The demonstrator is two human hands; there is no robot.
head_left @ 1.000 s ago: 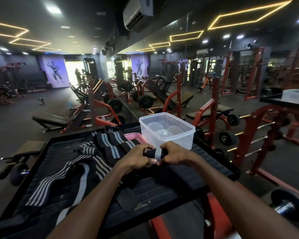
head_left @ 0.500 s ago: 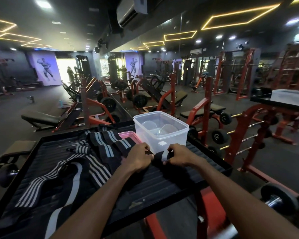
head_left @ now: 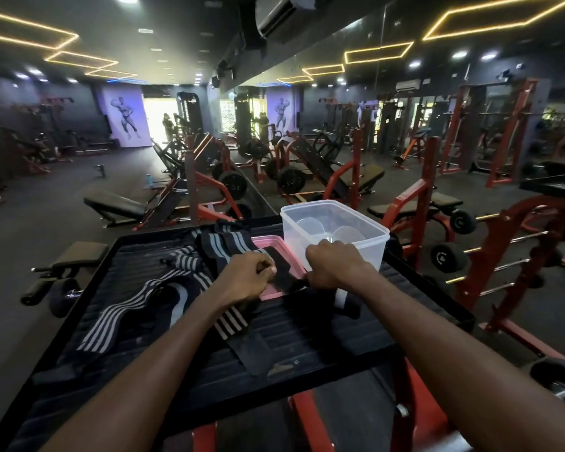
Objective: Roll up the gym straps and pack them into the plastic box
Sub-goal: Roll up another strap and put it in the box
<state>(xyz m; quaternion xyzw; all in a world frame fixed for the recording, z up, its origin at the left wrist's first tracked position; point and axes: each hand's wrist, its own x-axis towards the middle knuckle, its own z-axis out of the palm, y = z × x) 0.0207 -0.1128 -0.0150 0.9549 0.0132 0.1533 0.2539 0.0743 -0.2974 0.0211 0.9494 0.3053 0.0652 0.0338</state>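
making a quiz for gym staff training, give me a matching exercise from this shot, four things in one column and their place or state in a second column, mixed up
Things
1. plastic box
2. pink lid
3. striped straps
4. right hand

Place or state
A. spread out unrolled on the left of the black mat
B. flat beside the box, partly under a strap
C. closed on a dark strap just in front of the box
D. open and empty at the mat's far right

Pairs: 1-D, 2-B, 3-A, 4-C
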